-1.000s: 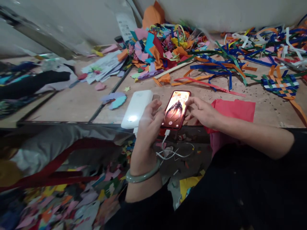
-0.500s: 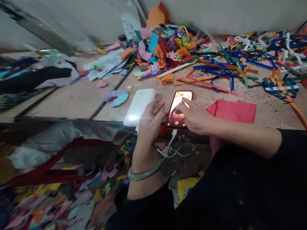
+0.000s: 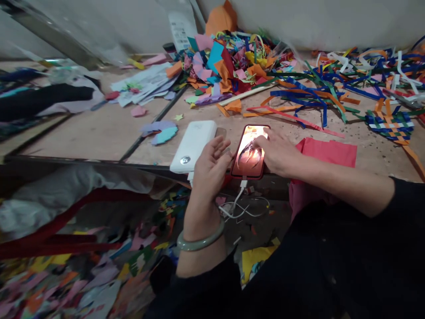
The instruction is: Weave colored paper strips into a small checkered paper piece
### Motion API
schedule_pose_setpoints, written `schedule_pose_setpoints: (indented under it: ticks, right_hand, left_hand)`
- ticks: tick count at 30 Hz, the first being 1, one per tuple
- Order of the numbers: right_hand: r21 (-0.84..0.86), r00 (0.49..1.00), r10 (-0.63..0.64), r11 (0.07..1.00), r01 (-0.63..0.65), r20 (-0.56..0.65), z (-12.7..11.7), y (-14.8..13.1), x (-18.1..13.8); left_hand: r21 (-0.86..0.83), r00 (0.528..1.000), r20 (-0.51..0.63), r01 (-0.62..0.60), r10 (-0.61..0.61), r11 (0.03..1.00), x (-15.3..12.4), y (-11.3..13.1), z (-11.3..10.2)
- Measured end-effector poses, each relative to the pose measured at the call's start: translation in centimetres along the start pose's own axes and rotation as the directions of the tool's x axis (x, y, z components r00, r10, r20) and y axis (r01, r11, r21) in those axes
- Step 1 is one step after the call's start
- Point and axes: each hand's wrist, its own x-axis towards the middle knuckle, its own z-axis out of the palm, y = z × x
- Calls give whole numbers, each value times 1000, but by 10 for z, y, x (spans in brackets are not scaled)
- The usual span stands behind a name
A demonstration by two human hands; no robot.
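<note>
A lit smartphone [image 3: 247, 157] in a red case lies at the table's front edge, a white cable plug [image 3: 244, 183] at its lower end. My right hand [image 3: 280, 153] is over the phone's right side, its thumb across the screen. The other fingertips blur near the upper right corner, so their grip is unclear. Just left of the phone, my left hand [image 3: 212, 168] is held palm up with loosely bent fingers and nothing in them. Beside it lies a white power bank [image 3: 194, 144], with a plug at its near end. A greenish bangle [image 3: 201, 240] circles my left wrist.
Behind the phone is a heap of coloured paper scraps [image 3: 222, 66]. Paper strips [image 3: 315, 93] and a woven strip piece [image 3: 390, 124] spread to the right. Red paper [image 3: 328, 150] lies by my right forearm. Cut scraps [image 3: 43, 283] cover the floor; the white cable [image 3: 232, 215] hangs below the edge.
My right hand has shifted up and right on the phone, from a finger over the screen to its right side. The screen's picture differs. My left hand has stayed nearly still.
</note>
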Motion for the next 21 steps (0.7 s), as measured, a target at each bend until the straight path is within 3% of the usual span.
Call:
schedule_pose_setpoints:
  ticks: [3, 7, 12, 21]
  right_hand:
    - [25, 992, 44, 999, -41, -116, -1, 14, 8]
    - [143, 975, -5, 989, 38, -224, -11, 21, 9]
    - [235, 977, -78, 964, 126, -200, -19, 18, 0]
    - [296, 978, -115, 941, 162, -172, -8, 18, -2]
  left_hand:
    - [-9, 1000, 12, 11, -10, 1000, 0, 1, 0]
    - [-6, 1000, 9, 3, -3, 1000, -1, 1, 0]
    - [1, 1000, 6, 6, -6, 1000, 0, -2, -1]
    - [5, 999, -12, 35, -34, 999, -1, 3, 2]
